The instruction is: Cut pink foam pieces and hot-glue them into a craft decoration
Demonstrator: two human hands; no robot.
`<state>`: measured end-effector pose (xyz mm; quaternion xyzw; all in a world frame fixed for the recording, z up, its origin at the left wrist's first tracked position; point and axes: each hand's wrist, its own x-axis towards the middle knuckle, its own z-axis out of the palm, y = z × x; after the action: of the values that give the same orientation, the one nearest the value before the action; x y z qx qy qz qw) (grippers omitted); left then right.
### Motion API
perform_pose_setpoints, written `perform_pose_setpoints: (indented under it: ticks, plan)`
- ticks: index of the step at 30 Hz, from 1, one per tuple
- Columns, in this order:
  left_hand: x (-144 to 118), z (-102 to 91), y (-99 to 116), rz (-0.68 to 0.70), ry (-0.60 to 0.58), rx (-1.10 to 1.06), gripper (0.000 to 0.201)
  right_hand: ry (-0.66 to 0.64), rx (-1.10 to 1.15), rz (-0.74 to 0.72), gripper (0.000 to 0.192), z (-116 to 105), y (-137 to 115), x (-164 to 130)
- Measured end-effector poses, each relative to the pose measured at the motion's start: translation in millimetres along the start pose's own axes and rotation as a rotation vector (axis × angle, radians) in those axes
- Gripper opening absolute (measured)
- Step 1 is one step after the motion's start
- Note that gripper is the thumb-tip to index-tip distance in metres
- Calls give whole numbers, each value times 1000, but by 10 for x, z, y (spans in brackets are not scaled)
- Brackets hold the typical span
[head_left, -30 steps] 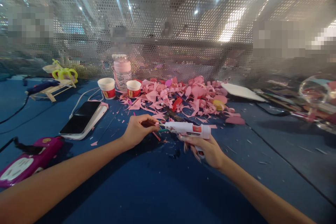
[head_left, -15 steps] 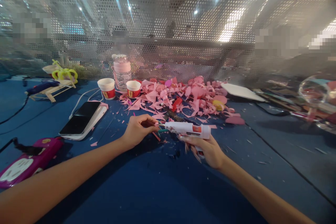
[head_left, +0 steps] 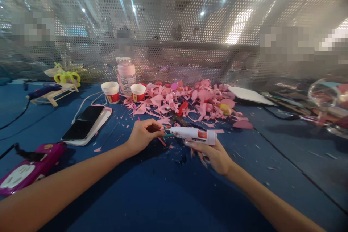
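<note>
— Right hand (head_left: 214, 156) first: what's it doing?

— Fingers curled tight around the grip of the white glue gun (head_left: 194, 135), which lies level above the blue table (head_left: 163, 195), nozzle pointing left.

— And your left hand (head_left: 143, 136)?

— Pinched closed, thumb and fingertips together on a small pink piece (head_left: 162, 129) right at the nozzle tip. The piece is too small and blurred for me to say more about it. A thin green bit shows just beside the nozzle; I cannot tell what it is.

— What's nearest you besides that?

— On my left a magenta device (head_left: 28, 168) with a dark cord, close to my forearm. A little further out, a phone (head_left: 84, 122) lying face up on a white case, a white cable running off behind it.

— Beyond the hands?

— A heap of pink paper scraps (head_left: 190, 101) just past the glue gun, spread wide across the middle of the table. At its left edge stand two small red-and-white cups (head_left: 111, 91), with a clear bottle with a pink lid (head_left: 126, 74) between and behind them. Far left, a wooden stand (head_left: 54, 92) with something yellow-green on it. Far right, a white board (head_left: 250, 95) and a clear glass bowl (head_left: 324, 96).

— And behind all that?

— A perforated metal screen (head_left: 174, 25) along the back.
</note>
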<state>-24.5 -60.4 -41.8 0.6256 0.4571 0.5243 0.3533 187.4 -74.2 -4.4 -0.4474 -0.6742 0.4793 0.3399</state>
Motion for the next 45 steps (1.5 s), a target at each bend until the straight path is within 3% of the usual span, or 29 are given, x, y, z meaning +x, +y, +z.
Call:
perform_pose_setpoints:
  ticks: [4, 8, 12, 15, 19, 24, 28, 30, 32, 36, 39, 41, 45]
  plan:
    - [-1, -2, 4, 5, 31, 8, 14, -10, 35, 58, 27, 8, 12, -5]
    - [3, -1, 7, -7, 120, -23, 14, 46, -79, -125, 24, -87, 53, 18]
    - [33, -27, -19, -37, 164, -34, 16, 197, -527, -344, 18, -293, 93, 87]
    - [78, -65, -53, -20, 190, -62, 16, 278, -929, -388, 13, -381, 99, 123]
    - [151, -118, -111, -6, 299, -144, 21, 138, -1234, -295, 19, -335, 125, 128]
    - [200, -152, -169, -47, 372, -179, 26, 30, -1286, -292, 23, -305, 182, 130]
    - [201, -149, -175, -51, 383, -174, 25, 160, -1283, -374, 22, -316, 99, 107]
    - [201, -146, -169, -44, 389, -173, 26, 281, -1272, -451, 21, -240, 22, 84]
    - [202, -147, -162, -35, 387, -168, 27, 319, -1281, -540, 16, -82, -46, 67]
    - [202, -159, -152, -26, 398, -164, 27, 119, -1393, -604, 20, 375, -94, 133]
    - [204, -173, -160, -23, 397, -164, 28, 70, -1457, -589, 30, 663, -78, 310]
    - [207, -181, -172, -17, 395, -162, 29, 35, -1473, -546, 34, 775, -69, 452]
    - [211, -185, -190, -6, 402, -183, 27, -162, -1469, -483, 19, 829, -82, 605]
